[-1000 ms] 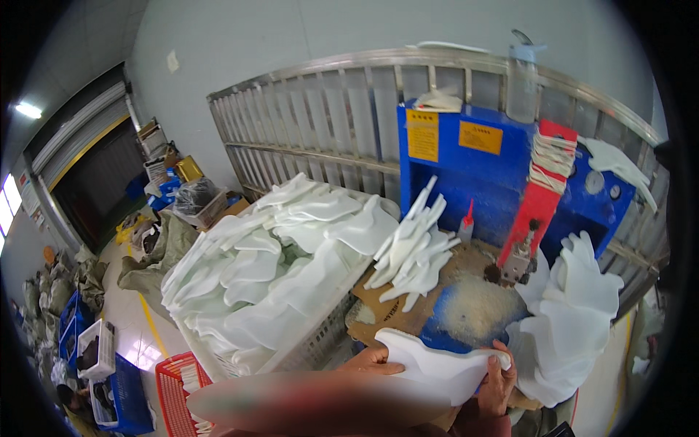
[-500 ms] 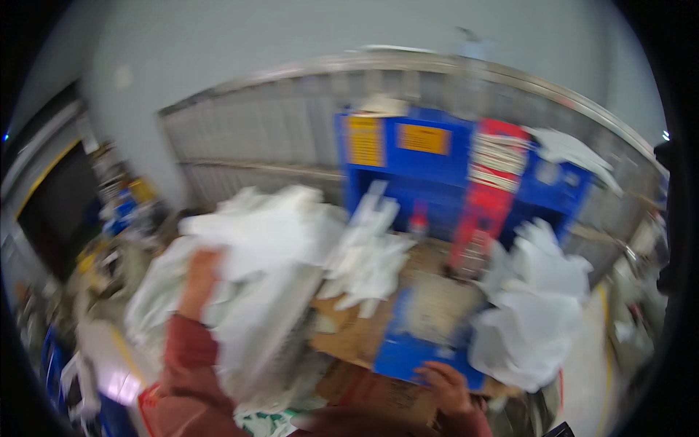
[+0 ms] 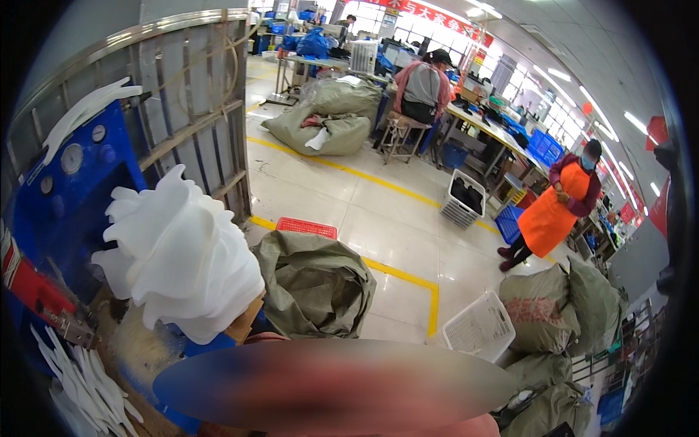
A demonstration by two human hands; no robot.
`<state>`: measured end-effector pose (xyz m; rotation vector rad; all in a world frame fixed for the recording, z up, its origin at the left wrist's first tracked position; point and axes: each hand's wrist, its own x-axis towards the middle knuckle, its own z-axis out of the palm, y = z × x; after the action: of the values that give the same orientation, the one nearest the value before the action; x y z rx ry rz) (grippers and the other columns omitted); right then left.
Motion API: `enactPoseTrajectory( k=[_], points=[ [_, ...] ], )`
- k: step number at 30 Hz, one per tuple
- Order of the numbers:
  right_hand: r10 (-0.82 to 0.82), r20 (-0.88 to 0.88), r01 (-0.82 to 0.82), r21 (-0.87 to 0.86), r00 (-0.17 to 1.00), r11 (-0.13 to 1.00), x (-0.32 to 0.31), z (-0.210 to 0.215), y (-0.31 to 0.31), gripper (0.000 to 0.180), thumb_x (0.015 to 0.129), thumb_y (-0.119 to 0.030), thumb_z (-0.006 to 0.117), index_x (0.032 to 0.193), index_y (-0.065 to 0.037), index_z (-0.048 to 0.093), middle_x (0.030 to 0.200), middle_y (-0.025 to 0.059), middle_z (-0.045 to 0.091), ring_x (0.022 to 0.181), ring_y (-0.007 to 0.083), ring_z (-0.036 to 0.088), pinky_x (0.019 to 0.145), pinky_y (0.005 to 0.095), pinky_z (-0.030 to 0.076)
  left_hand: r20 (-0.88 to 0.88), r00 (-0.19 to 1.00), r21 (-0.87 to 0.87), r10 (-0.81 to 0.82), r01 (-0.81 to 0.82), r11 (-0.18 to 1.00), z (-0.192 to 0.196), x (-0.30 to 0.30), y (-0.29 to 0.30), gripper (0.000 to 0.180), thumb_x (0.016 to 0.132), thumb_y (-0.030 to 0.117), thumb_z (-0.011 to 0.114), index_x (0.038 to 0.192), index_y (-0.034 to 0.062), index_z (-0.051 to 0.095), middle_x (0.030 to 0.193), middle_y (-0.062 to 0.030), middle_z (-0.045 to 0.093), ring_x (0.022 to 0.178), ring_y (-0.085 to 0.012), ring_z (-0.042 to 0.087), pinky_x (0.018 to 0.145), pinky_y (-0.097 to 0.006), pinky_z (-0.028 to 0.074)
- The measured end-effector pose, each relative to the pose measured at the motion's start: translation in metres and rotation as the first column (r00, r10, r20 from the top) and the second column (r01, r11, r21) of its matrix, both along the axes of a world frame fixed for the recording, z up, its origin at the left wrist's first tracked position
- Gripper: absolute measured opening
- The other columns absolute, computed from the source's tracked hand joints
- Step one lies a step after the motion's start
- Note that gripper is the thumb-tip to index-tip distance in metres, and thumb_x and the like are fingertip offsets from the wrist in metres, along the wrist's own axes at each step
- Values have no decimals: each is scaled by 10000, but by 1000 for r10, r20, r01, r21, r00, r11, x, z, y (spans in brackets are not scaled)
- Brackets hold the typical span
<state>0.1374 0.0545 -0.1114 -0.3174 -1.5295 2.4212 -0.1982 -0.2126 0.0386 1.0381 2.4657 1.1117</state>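
Note:
Neither of my hands shows; a blurred oval patch covers the lower middle of the picture, with reddish sleeve cloth [image 3: 466,427] at its edge. Left of that patch rises a tall pile of white, curved foam-like pieces [image 3: 193,255], stacked with wavy edges. Behind the pile stands a blue machine [image 3: 109,156] with round gauges. Its red arm [image 3: 35,280] reaches in from the left. Thin white strips [image 3: 91,382] lie loosely at the lower left.
An open olive sack [image 3: 317,284] stands right of the pile, before a red crate [image 3: 306,228]. A white basket [image 3: 478,325] and stuffed sacks [image 3: 535,302] sit at the right. A person in an orange apron [image 3: 550,211] stands beyond; another sits at a table [image 3: 495,130].
The view has swung far to the right, from the worktable toward the workshop floor. Both hands, seen before over the white sheets and near the blue board, have left the visible picture.

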Motion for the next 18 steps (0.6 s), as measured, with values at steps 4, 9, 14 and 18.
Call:
enactPoseTrajectory(
  k=[4,9,14,18],
  points=[
    [-165,-10,164,-72,986,984,34,-4,-5,393,1092,-223,550,1430,-22,542,1319,126,615,1169,209,614,975,306,520,199,948,-38,-250,262,964,-3,58,60,578,952,200,652,1489,41,510,1461,-156,558,1355,-301,517,1132,-411,409],
    [-332,-46,322,-151,942,935,62,-11,-6,387,1088,-233,562,1418,-31,549,1280,105,623,1137,184,612,962,295,515,366,809,-54,-460,512,857,-10,108,113,564,989,233,636,1499,31,503,1466,-151,565,1345,-297,533,1111,-409,431],
    [-426,-127,390,-237,896,890,64,-18,-5,381,1084,-244,573,1406,-41,556,1240,85,631,1105,160,610,950,284,510,449,689,-58,-569,658,751,-14,145,146,555,1025,266,619,1509,22,495,1472,-147,572,1335,-293,550,1089,-407,453],
    [-455,-188,390,-300,870,870,57,-27,-2,376,1081,-252,582,1396,-48,562,1209,68,637,1079,141,609,940,275,506,482,622,-38,-617,718,695,-20,169,160,551,1055,292,606,1517,14,489,1476,-143,578,1327,-290,563,1072,-405,471]
  ],
)
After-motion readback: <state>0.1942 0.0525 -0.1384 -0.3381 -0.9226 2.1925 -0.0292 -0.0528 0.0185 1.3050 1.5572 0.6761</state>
